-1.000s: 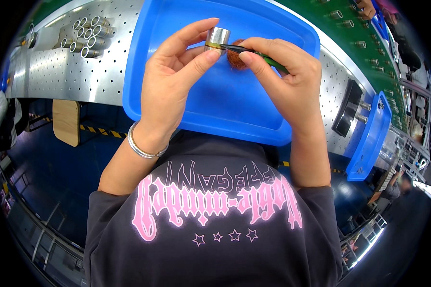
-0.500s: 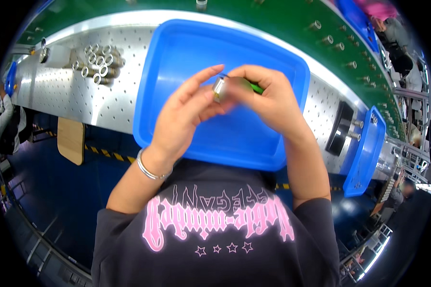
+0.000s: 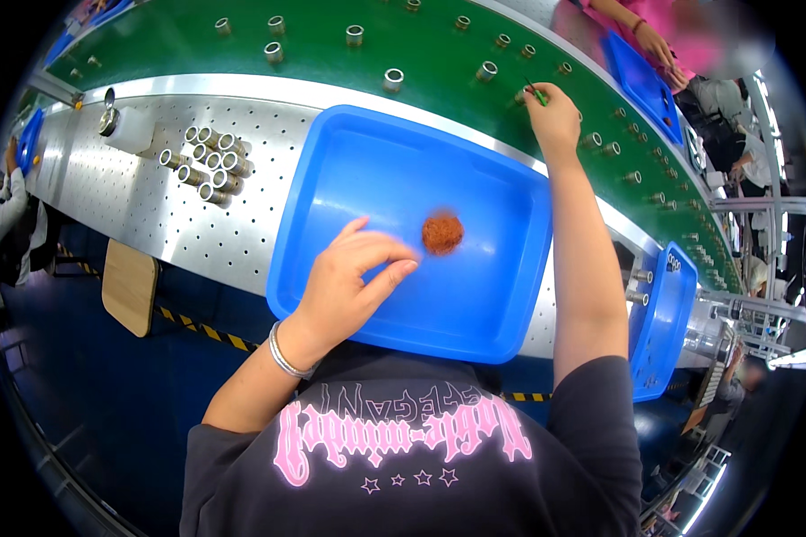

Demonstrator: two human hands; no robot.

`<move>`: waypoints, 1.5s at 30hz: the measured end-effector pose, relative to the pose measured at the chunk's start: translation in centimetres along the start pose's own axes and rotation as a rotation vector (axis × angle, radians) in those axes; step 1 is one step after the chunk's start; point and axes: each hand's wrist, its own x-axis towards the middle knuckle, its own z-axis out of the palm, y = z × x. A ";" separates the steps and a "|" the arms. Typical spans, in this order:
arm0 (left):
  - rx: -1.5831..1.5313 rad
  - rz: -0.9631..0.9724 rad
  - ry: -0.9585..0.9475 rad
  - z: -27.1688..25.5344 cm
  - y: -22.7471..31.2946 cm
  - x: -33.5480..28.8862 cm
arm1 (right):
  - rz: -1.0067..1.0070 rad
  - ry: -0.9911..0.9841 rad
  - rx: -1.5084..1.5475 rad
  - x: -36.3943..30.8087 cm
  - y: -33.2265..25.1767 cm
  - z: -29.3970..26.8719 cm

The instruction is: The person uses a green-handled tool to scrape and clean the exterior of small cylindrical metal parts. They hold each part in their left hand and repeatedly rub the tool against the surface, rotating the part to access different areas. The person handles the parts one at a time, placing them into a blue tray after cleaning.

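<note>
My right hand (image 3: 553, 121) reaches out over the green belt (image 3: 439, 49), closed around a slim green-handled tool (image 3: 539, 95) with a thin dark tip. Right by its fingertips is a short metal sleeve (image 3: 520, 96), partly hidden; whether they grip it I cannot tell. Above the blue tray (image 3: 510, 351) hovers my left hand (image 3: 354, 277), fingers curved and apart with nothing between them. Just beyond its blurred fingertips is a rough reddish-brown ball (image 3: 442, 234), like a wad of wire wool. It shows against the tray's floor.
Several metal sleeves (image 3: 393, 80) stand spread along the belt. A cluster of longer metal tubes (image 3: 213, 161) lies on the perforated metal bench to the left, beside a whitish container (image 3: 132, 131). Another blue tray (image 3: 664, 331) is at the right. A person's hand (image 3: 655, 45) shows across the belt.
My right hand has moved from above the tray out to the belt with the green tool. My left hand has drawn back, lower, and the metal piece is gone from it. The brown ball now shows clearly.
</note>
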 end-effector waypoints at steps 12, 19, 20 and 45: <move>-0.284 -0.096 0.036 -0.7 0.1 1.2 | -0.570 -0.279 -0.031 -4.0 -12.4 4.5; -0.718 -0.312 0.331 -1.0 -0.4 0.9 | -0.295 -0.479 0.567 -7.3 -13.0 -0.8; -0.737 -0.316 0.340 -1.1 -0.7 1.2 | -0.286 -0.535 0.665 -8.3 -12.7 -1.8; -1.149 -0.473 0.126 0.7 1.6 1.1 | -0.046 -0.587 1.251 -19.3 -8.7 -7.5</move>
